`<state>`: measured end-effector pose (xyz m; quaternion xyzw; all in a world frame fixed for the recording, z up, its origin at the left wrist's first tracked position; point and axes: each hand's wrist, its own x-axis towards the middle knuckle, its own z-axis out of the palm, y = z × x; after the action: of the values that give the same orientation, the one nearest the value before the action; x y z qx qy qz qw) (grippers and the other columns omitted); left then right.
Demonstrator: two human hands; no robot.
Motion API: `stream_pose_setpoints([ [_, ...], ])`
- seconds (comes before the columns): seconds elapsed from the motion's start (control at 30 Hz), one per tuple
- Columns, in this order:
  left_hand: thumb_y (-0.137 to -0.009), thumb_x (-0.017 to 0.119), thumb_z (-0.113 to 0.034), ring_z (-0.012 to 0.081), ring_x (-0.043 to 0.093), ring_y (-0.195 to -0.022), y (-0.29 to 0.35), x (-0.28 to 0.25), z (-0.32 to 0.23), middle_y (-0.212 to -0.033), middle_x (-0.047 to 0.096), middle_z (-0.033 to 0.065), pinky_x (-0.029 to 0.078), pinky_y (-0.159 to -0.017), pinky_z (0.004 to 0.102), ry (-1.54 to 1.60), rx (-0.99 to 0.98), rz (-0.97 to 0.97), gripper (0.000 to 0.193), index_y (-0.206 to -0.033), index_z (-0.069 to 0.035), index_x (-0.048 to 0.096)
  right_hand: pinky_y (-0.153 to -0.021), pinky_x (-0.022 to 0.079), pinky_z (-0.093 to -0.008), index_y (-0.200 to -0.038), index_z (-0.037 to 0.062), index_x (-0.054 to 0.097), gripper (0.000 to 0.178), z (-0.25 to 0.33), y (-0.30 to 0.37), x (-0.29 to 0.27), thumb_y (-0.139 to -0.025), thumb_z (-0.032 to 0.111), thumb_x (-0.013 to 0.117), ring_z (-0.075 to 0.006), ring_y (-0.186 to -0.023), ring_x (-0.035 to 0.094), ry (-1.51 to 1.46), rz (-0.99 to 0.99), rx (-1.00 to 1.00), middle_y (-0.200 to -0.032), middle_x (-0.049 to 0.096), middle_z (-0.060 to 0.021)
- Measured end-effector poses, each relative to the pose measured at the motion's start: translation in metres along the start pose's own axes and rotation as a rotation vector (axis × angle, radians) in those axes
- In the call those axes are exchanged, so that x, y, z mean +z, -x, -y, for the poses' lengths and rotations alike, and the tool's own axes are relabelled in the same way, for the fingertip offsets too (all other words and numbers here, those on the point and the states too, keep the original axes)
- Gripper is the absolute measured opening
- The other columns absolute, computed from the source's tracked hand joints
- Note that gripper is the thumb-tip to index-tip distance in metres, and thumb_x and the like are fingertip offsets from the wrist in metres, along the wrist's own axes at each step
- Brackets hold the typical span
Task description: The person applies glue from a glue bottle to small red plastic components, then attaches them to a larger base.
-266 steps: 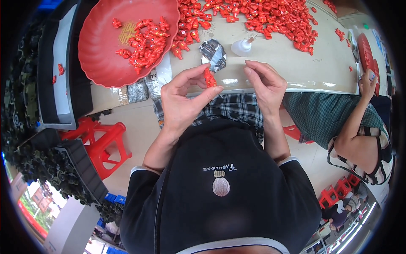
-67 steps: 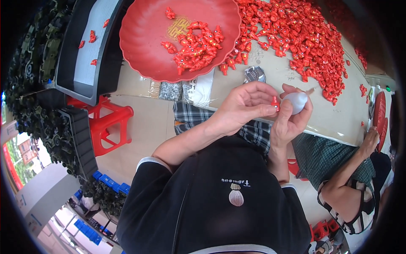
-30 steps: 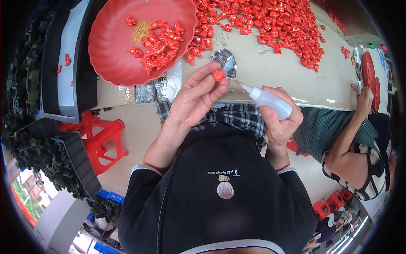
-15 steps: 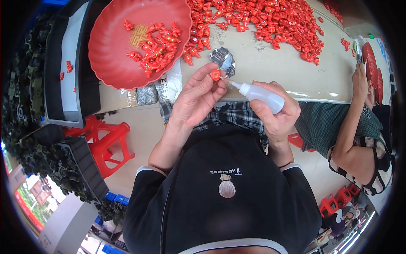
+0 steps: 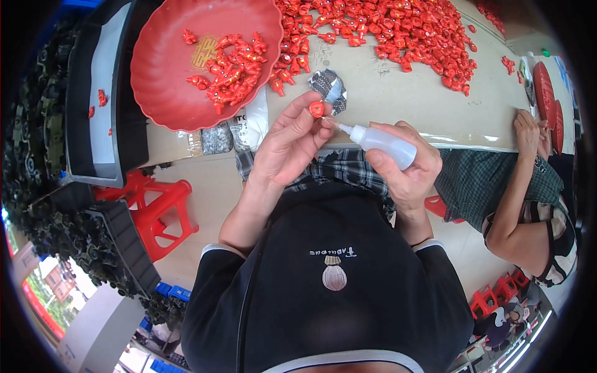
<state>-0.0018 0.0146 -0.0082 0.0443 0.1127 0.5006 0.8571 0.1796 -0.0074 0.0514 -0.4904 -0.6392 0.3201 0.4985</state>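
Two bare hands meet over the beige, paper-covered tabletop (image 5: 429,105), twelve o'clock being straight ahead of the seated person. The left hand (image 5: 283,149) pinches one small, glossy red moulded piece (image 5: 316,109) between thumb and fingertips, its round end turned to view. The right hand (image 5: 415,168) has its fingers and thumb wrapped round one translucent white squeeze bottle (image 5: 387,147), smooth and rounded, its thin nozzle aimed at that piece; whether the tip touches, I can't tell.

Just beyond, at eleven o'clock, lies one crumpled grey-and-black patterned scrap (image 5: 329,91). Farther out, at ten, sits one big red scalloped dish (image 5: 158,68) with a gold emblem; the shiny figures (image 5: 239,71) inside overlap too much to count. At one o'clock spreads a loose heap of red pieces (image 5: 404,31), far beyond counting.

At nine stands one black, straight-sided tray (image 5: 118,171) with a white lining and three little red pieces (image 5: 102,97). One red plastic stool (image 5: 165,205) shows clearly at eight. Around three, a co-worker's hands (image 5: 527,132) are near two oblong red objects (image 5: 543,87).
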Motion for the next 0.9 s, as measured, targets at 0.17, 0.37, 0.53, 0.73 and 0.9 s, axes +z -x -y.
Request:
stream_pose_setpoints([
  [0.17, -0.087, 0.05, -0.008, 0.0197, 0.053, -0.091, 0.0007, 0.0024, -0.0006, -0.104, 0.054, 0.0127, 0.045, -0.081, 0.0282, -0.019, 0.008, -0.017, 0.027, -0.114, -0.004, 0.049, -0.048, 0.037, -0.0246, -0.09, -0.002, 0.063, 0.032, 0.0009, -0.0006, 0.0005, -0.063, 0.01, 0.075, -0.0149, -0.053, 0.05, -0.012, -0.015, 0.012, -0.062, 0.056, -0.0088],
  [0.37, -0.087, 0.05, -0.008, 0.0199, 0.053, -0.091, 0.0019, 0.0042, -0.0011, -0.104, 0.053, 0.0132, 0.045, -0.08, 0.0288, -0.019, 0.003, -0.021, 0.028, -0.115, -0.003, 0.049, -0.049, 0.037, -0.0241, -0.09, -0.0023, 0.063, 0.032, -0.0011, -0.0001, 0.002, -0.063, 0.009, 0.075, -0.0148, -0.054, 0.05, -0.041, -0.034, 0.028, -0.062, 0.056, -0.009],
  [0.53, -0.087, 0.049, -0.007, 0.0202, 0.053, -0.091, 0.002, 0.0036, -0.0009, -0.105, 0.053, 0.0136, 0.045, -0.08, 0.0288, -0.011, 0.002, -0.014, 0.028, -0.115, -0.003, 0.048, -0.049, 0.037, -0.0241, -0.091, -0.0028, 0.063, 0.032, -0.0025, -0.0005, 0.0028, -0.063, 0.009, 0.075, -0.0147, -0.054, 0.05, -0.057, -0.037, 0.008, -0.063, 0.057, -0.0093],
  [0.73, -0.087, 0.05, -0.008, 0.0203, 0.053, -0.09, 0.0021, 0.0037, -0.0007, -0.105, 0.053, 0.0135, 0.045, -0.08, 0.0288, -0.024, 0.007, -0.018, 0.028, -0.115, -0.003, 0.049, -0.048, 0.037, -0.024, -0.091, -0.0029, 0.063, 0.032, -0.0027, -0.0007, 0.0026, -0.064, 0.009, 0.075, -0.0144, -0.053, 0.05, -0.04, -0.03, -0.001, -0.064, 0.058, -0.0094],
  [0.9, -0.087, 0.05, -0.008, 0.02, 0.053, -0.09, 0.002, 0.004, -0.0009, -0.105, 0.053, 0.0132, 0.044, -0.079, 0.0288, -0.034, 0.007, -0.009, 0.028, -0.115, -0.004, 0.049, -0.048, 0.037, -0.0237, -0.091, -0.0026, 0.062, 0.032, -0.0031, -0.0002, 0.0032, -0.064, 0.009, 0.075, -0.0139, -0.053, 0.05, -0.048, -0.031, -0.002, -0.064, 0.057, -0.0091],
])
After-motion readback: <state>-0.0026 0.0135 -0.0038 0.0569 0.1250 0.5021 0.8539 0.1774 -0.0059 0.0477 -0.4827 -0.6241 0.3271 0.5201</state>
